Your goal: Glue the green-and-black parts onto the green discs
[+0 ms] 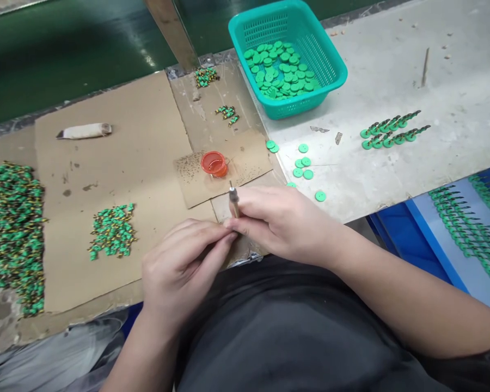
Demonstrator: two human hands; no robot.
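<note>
My right hand is closed around a slim pen-like tool with a dark collar and a thin metal tip pointing up and away from me. Its exact kind is unclear. Pressed against it at the fingertips, my left hand is pinched shut; whatever it holds is too small and hidden to name. Just beyond the hands, a small red cup with liquid in it stands on a speckled cardboard piece. To the right of the cup lie several loose green two-hole discs like buttons.
A teal basket of green discs stands at the back. Small green, gold and black parts form a large pile and a smaller group on the left. A whitish wrapped stick lies on cardboard. Assembled rows lie right; a blue tray sits below.
</note>
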